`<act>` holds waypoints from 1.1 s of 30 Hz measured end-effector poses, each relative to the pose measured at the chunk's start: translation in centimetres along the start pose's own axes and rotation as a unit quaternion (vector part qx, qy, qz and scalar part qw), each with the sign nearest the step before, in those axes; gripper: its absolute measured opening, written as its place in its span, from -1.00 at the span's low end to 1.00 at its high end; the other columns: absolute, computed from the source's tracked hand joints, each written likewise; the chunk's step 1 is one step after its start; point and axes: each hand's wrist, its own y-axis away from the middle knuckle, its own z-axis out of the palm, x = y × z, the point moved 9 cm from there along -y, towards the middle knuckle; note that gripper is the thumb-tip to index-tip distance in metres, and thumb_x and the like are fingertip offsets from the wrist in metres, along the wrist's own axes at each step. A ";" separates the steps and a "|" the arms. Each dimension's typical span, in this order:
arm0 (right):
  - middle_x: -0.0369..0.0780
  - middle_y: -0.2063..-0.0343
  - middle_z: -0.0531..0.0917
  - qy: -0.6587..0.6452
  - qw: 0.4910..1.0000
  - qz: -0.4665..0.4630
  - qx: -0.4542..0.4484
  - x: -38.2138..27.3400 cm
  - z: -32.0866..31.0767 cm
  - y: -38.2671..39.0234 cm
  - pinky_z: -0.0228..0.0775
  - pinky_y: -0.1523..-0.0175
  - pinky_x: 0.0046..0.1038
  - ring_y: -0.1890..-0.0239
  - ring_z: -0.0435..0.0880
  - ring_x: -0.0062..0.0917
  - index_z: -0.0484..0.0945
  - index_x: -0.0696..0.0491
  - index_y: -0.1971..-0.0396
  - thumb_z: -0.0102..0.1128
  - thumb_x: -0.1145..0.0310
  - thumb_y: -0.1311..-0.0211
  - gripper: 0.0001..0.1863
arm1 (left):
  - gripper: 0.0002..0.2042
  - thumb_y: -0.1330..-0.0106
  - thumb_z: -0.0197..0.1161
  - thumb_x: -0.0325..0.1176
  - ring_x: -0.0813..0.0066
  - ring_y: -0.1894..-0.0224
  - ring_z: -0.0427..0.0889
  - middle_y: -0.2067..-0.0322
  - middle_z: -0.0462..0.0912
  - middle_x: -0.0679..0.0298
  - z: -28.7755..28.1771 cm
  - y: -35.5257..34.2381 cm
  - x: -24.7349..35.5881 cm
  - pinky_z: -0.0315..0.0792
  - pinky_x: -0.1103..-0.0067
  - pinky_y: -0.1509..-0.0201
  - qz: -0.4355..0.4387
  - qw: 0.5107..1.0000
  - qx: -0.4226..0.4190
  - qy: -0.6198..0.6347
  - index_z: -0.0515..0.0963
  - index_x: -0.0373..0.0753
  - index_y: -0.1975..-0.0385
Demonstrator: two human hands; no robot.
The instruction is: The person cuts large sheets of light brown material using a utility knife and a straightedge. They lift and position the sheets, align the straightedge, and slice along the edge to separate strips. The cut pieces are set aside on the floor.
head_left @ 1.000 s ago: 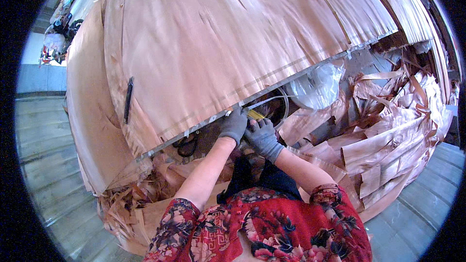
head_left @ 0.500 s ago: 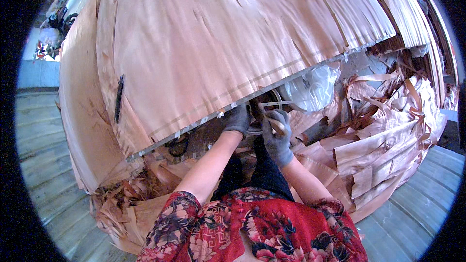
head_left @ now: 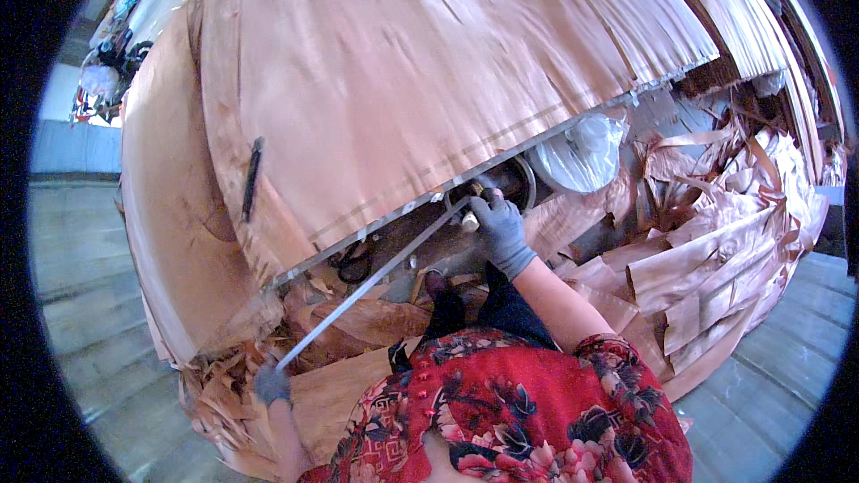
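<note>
A long narrow pale strip (head_left: pixel 371 282) is stretched taut between my hands, slanting down to the left. My left hand (head_left: pixel 272 385), in a grey glove, is closed on its lower end. My right hand (head_left: pixel 501 231), gloved too, grips a tool with a short pale handle (head_left: pixel 470 222) at the upper end; the tool's other end is mostly hidden. Just beyond the right fingers sits a dark round container (head_left: pixel 529 186) with a light rim, partly under the edge of a large wood veneer sheet (head_left: pixel 403 72). A slim black cutter-like tool (head_left: pixel 252 179) lies on the veneer's left side.
Beside the container is a clear plastic bag (head_left: pixel 582 156). Torn veneer pieces (head_left: pixel 698 277) are heaped to the right, with more scraps (head_left: pixel 224 385) at lower left. Black loops (head_left: pixel 352 261), like scissor handles, show below the sheet's edge. A grey planked floor (head_left: pixel 80 304) borders the left.
My left hand has moved from beside the container far down to the left, drawing the strip out long. My right hand has shifted slightly up and left, still gripping the handled tool.
</note>
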 end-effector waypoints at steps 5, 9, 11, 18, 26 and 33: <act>-0.14 0.20 0.46 0.024 0.992 -0.108 0.061 -4.5 -1.5 1.0 0.36 0.36 -0.25 0.43 0.50 -0.23 0.45 -0.10 0.25 0.10 0.37 0.08 -0.71 | -0.76 -0.03 0.18 -0.23 0.07 0.50 0.56 0.61 0.53 -0.04 5.7 7.2 -19.7 0.40 0.26 0.46 -0.169 0.985 0.023 0.022 0.51 -0.32 0.59; -0.10 0.19 0.46 0.111 0.985 -0.131 0.005 -2.6 0.2 3.6 0.36 0.26 -0.24 0.32 0.49 -0.21 0.48 -0.10 0.13 0.08 0.41 0.08 -0.61 | -0.72 -0.04 0.16 -0.19 0.12 0.51 0.56 0.58 0.54 -0.07 11.3 7.5 -17.6 0.37 0.28 0.49 -0.178 0.976 -0.045 0.118 0.51 -0.34 0.60; -0.07 0.18 0.46 0.143 0.979 -0.123 -0.071 -2.2 1.7 4.3 0.36 0.24 -0.25 0.27 0.48 -0.18 0.47 -0.07 0.12 0.06 0.44 0.08 -0.60 | -0.76 -0.03 0.13 -0.24 0.09 0.45 0.59 0.52 0.57 -0.03 8.3 3.6 -4.2 0.43 0.28 0.42 -0.095 0.939 -0.204 0.259 0.53 -0.33 0.58; -0.08 -0.04 0.41 -0.319 0.831 -0.185 -0.417 -24.2 -0.6 7.4 0.30 -0.06 -0.40 -0.03 0.44 -0.39 0.22 0.10 -0.15 0.22 0.48 0.01 -0.35 | -0.79 -0.16 -0.01 -0.27 0.12 0.35 0.58 0.44 0.58 0.08 -7.6 6.6 19.6 0.43 0.32 0.25 0.431 0.840 -0.154 0.291 0.54 -0.14 0.31; -0.33 0.41 0.56 -0.339 0.766 0.011 -0.546 -28.4 -1.8 6.4 0.33 0.25 -0.61 0.36 0.46 -0.70 0.51 0.19 0.21 0.11 0.35 -0.17 -0.75 | -0.82 -0.11 0.07 -0.25 0.06 0.44 0.56 0.56 0.55 0.06 -17.0 3.1 15.9 0.39 0.26 0.31 0.404 0.808 -0.069 0.424 0.52 -0.21 0.52; -0.26 0.56 0.61 -0.161 0.896 -0.051 -0.412 -20.5 -4.5 -2.9 0.38 0.36 -0.55 0.49 0.49 -0.68 0.58 0.18 0.37 0.16 0.46 -0.04 -0.84 | -0.81 -0.09 0.12 -0.25 0.10 0.48 0.54 0.58 0.54 0.04 -14.8 -5.0 6.1 0.37 0.32 0.39 0.190 0.913 0.064 0.356 0.53 -0.23 0.58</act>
